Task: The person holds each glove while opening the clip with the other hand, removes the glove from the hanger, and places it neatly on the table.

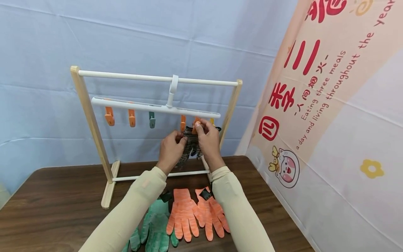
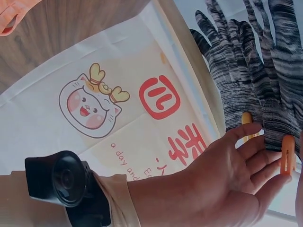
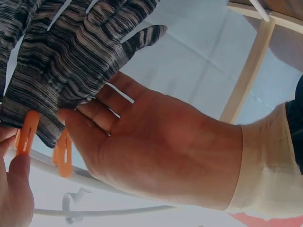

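Observation:
My right hand (image 1: 209, 141) pinches an orange clip (image 1: 196, 124) under the white hanger, thumb pressed against it, as the left wrist view shows. The clip is at the cuff of a grey-black striped knit glove (image 3: 71, 56), which hangs fingers down; whether it grips the cuff I cannot tell. With thumb and fingers my left hand (image 1: 171, 149) holds the cuff's left corner, close to another orange clip (image 3: 62, 156). Beside this glove, a second striped glove (image 2: 232, 94) hangs at a yellow clip (image 2: 247, 119), largely hidden behind my right hand in the head view.
The hanger (image 1: 132, 105) hooks over a wood-and-white rack (image 1: 126, 75) on a brown table (image 1: 63, 189). Two orange clips (image 1: 109, 116) and a dark green clip (image 1: 152, 120) dangle at its left. Orange gloves (image 1: 182, 215) and green gloves (image 1: 157, 224) lie in front; a printed cloth (image 1: 333, 161) borders the right.

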`<state>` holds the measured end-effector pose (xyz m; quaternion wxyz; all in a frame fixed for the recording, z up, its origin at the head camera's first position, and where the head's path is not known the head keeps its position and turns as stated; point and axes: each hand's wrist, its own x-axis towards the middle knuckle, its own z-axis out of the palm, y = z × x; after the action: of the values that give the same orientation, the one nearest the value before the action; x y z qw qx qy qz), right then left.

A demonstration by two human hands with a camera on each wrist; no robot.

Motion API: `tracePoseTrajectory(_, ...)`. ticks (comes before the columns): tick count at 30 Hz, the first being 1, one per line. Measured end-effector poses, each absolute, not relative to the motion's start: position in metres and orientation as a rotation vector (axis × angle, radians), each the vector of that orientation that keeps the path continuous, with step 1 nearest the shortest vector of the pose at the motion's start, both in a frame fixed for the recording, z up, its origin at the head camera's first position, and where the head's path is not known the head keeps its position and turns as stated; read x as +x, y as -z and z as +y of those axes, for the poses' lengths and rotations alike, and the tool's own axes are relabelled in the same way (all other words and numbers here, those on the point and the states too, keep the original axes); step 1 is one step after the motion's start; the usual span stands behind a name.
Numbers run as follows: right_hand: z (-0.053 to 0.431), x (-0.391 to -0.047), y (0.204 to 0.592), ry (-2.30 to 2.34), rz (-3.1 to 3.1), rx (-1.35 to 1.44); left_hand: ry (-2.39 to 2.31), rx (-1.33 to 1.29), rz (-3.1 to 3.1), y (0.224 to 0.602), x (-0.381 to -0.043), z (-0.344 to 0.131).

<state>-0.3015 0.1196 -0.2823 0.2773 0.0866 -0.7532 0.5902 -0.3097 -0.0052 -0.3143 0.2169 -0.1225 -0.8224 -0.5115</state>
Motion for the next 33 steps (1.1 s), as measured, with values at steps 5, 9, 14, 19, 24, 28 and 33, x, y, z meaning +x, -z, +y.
tracePoseTrajectory(5, 0.119, -0.302, 0.281, -1.615, -1.971, 0.231, 1.43, -0.328, -2.262, 0.315, -0.31, -0.005)
tracePoseTrajectory(9, 0.118, -0.301, 0.28, -1.642, -1.932, 0.188, 1.431, -0.333, -2.254, 0.317, -0.309, -0.006)
tracePoseTrajectory(14, 0.116, -0.3, 0.279, -1.613, -1.906, 0.136, 1.45, -0.351, -2.245, 0.321, -0.305, -0.009)
tracePoseTrajectory(19, 0.117, -0.301, 0.281, -1.526, -1.897, 0.105, 1.493, -0.34, -2.262, 0.328, -0.301, -0.015)
tracePoseTrajectory(24, 0.116, -0.302, 0.283, -1.484, -1.902, 0.066, 1.518, -0.314, -2.275, 0.336, -0.297, -0.029)
tracePoseTrajectory(28, 0.116, -0.302, 0.281, -1.495, -1.898, 0.044, 1.529, -0.311, -2.272, 0.34, -0.292, -0.044)
tracePoseTrajectory(33, 0.116, -0.303, 0.282, -1.504, -1.898, 0.028, 1.552, -0.31, -2.26, 0.344, -0.286, -0.065)
